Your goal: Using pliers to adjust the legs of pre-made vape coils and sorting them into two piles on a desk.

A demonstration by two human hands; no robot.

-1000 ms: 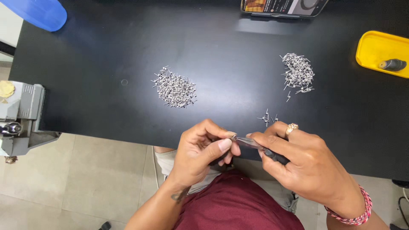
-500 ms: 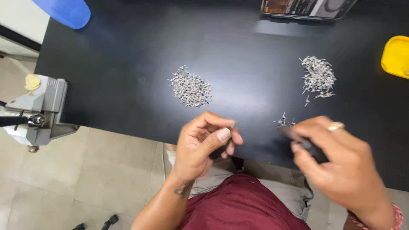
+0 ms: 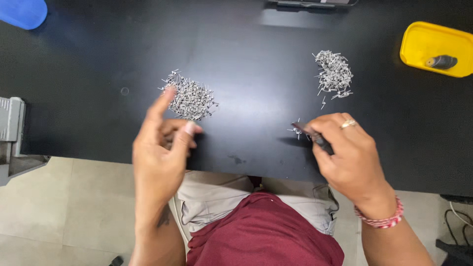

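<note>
Fingers, left hand (image 3: 160, 152): loosely curled, thumb pressed toward the bent middle fingers, forefinger stretched out to the near edge of the left pile; whether a pin sits in the pinch cannot be told.
Fingers, right hand (image 3: 347, 155): clenched round a dark slim tool (image 3: 313, 136), its tip pointing left at a few loose pins; a ring on one finger, a red-and-white bracelet (image 3: 382, 216) at the wrist.
Left pile (image 3: 189, 97): a dense heap of small silvery metal pins, thin legs sticking out in all directions, lying on the tabletop just beyond the left forefinger.
Loose pins (image 3: 297, 130): three or four of the same silvery pieces, set near the front edge, right at the tool's tip.
Right pile (image 3: 334, 73): a second heap of like pins farther back, with some strays trailing toward the right hand.
Tabletop (image 3: 246, 64): black, matt, bare between the two piles.
Yellow tray (image 3: 423, 42): at the far right corner, holding one dark cylindrical piece (image 3: 441, 62).
Blue object (image 3: 22, 12): rounded, at the far left corner, cut by the frame.
Grey machine (image 3: 11, 128): beside the tabletop's left end, only partly seen.
</note>
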